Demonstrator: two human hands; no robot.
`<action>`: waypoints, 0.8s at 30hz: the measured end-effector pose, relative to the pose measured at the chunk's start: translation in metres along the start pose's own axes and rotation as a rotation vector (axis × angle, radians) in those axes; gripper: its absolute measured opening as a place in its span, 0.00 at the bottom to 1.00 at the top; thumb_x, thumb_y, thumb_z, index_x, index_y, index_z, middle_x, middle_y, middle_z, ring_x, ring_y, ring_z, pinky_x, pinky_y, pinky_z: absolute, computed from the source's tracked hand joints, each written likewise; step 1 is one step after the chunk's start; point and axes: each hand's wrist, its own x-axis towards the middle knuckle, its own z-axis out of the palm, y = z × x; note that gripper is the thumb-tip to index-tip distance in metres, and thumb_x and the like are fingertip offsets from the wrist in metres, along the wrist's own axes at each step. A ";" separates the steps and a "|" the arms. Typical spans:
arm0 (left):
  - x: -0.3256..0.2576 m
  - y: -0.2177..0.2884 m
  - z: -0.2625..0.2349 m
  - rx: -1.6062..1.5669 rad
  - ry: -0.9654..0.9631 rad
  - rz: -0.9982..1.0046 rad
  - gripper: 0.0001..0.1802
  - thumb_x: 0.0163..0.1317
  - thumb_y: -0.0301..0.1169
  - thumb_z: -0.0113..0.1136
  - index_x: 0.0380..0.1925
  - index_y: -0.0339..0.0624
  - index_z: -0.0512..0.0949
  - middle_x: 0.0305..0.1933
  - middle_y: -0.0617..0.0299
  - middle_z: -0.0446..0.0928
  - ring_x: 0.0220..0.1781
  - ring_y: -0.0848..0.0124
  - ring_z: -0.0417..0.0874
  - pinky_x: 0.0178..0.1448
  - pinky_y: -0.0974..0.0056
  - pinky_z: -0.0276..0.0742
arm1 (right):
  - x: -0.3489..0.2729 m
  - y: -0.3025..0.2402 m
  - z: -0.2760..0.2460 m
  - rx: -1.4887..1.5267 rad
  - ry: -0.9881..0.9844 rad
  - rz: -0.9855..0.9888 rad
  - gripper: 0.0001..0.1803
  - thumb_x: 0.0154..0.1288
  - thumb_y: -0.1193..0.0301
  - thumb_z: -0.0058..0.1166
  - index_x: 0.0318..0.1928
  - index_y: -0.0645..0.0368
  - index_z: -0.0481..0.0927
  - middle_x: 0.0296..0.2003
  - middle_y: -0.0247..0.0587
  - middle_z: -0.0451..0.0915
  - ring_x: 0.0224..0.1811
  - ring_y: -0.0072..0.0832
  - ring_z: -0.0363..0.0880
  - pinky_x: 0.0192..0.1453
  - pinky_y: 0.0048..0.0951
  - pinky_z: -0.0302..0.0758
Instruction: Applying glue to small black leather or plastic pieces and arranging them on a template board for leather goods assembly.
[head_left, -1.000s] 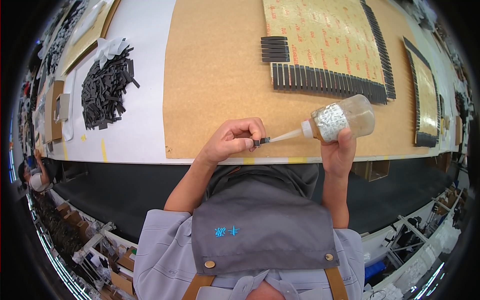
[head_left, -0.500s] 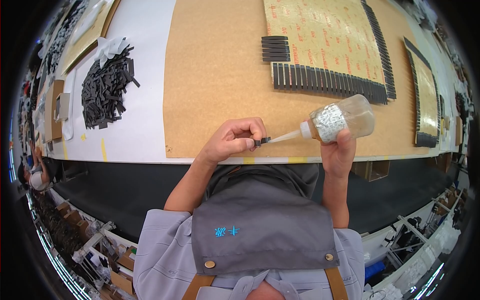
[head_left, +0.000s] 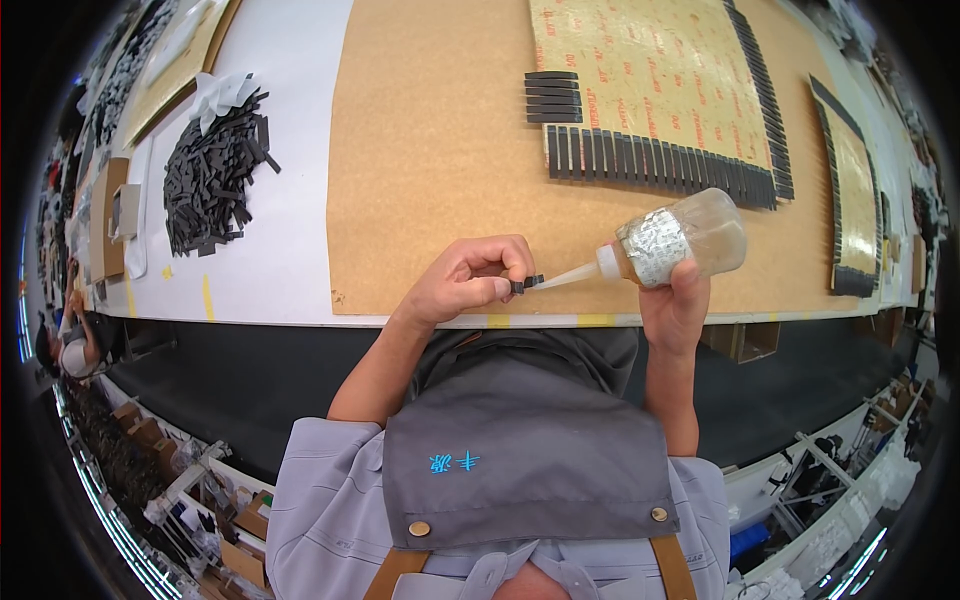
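Note:
Small black strips [head_left: 532, 282] are pinched between the thumb and fingers of my left hand [head_left: 470, 280], just above the table's near edge. My right hand [head_left: 677, 305] grips a clear squeeze bottle [head_left: 690, 238] from below. Tipped on its side, the bottle has a silvery wrap and a long pale nozzle [head_left: 565, 275] that points left. The nozzle's tip reaches the black strips; whether it touches them I cannot tell. How many strips I hold is hidden by my fingers.
Beyond the bottle lies a yellowish board [head_left: 640, 75] edged with rows of black strips [head_left: 660, 168]. A narrower edged board [head_left: 850, 190] is at the far right. Brown sheeting [head_left: 430, 150] covers the table's middle. To the left are a heap of black strips [head_left: 210, 180] and a cardboard box [head_left: 108, 225].
The bottle and its nozzle have shifted slightly left. My left hand stays in nearly the same place, still holding the black strips.

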 end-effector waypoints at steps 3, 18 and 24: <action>0.000 0.000 0.001 -0.013 0.007 0.004 0.03 0.48 0.24 0.51 0.24 0.37 0.70 0.30 0.63 0.66 0.30 0.76 0.67 0.35 0.71 0.65 | -0.003 -0.001 -0.003 -0.013 -0.016 0.021 0.37 0.59 0.51 0.54 0.58 0.64 0.60 0.50 0.42 0.70 0.53 0.34 0.72 0.57 0.46 0.71; 0.171 0.108 -0.087 0.935 0.202 -0.111 0.08 0.52 0.31 0.60 0.24 0.37 0.78 0.23 0.67 0.74 0.27 0.79 0.71 0.33 0.72 0.66 | -0.008 -0.009 -0.023 0.148 0.057 -0.114 0.34 0.61 0.52 0.51 0.58 0.62 0.61 0.50 0.42 0.71 0.51 0.37 0.73 0.54 0.49 0.73; 0.208 0.090 -0.108 1.161 0.064 -0.254 0.07 0.52 0.30 0.59 0.23 0.37 0.78 0.21 0.66 0.73 0.26 0.77 0.69 0.31 0.68 0.65 | -0.011 -0.016 -0.025 0.144 0.083 -0.096 0.34 0.60 0.53 0.53 0.58 0.64 0.61 0.49 0.42 0.72 0.50 0.37 0.74 0.55 0.47 0.73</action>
